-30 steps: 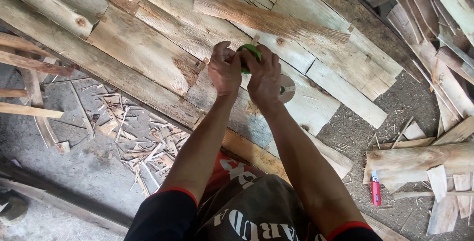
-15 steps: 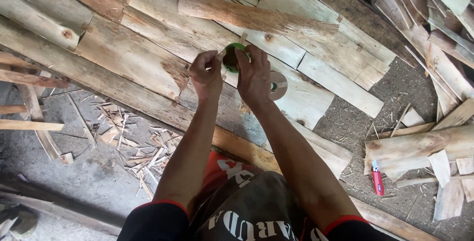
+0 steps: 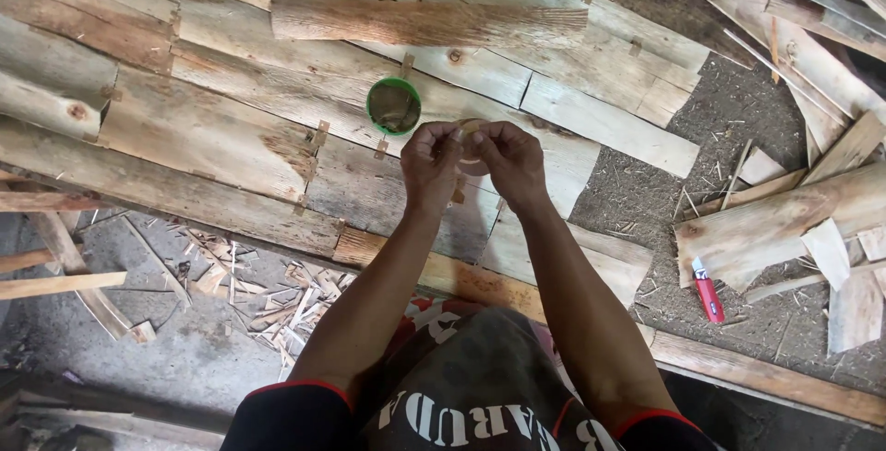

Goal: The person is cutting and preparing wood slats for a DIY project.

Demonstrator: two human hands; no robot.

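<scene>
Both hands meet just below and to the right of a small round green container (image 3: 394, 106), which sits open on the rough wooden planks (image 3: 212, 137). The left hand (image 3: 431, 161) has its fingers curled in, fingertips drawn together toward the right hand (image 3: 513, 163), which is curled the same way. Between the two sets of fingertips sits a small pale round piece (image 3: 472, 146), pinched from both sides; most of it is hidden by the fingers, so what it is cannot be told. The container itself is untouched, lying just beside the left hand's knuckles, up and to the left of them. Its inside looks dull brown.

Above the container, farther from the person, a long bark-faced slab (image 3: 429, 23) lies across the planks. Well to the right of the container, on the dirt among offcuts, lies a red lighter (image 3: 708, 289). Down and to the left of the container, off the planks' edge, wood chips (image 3: 249, 276) litter the grey floor.
</scene>
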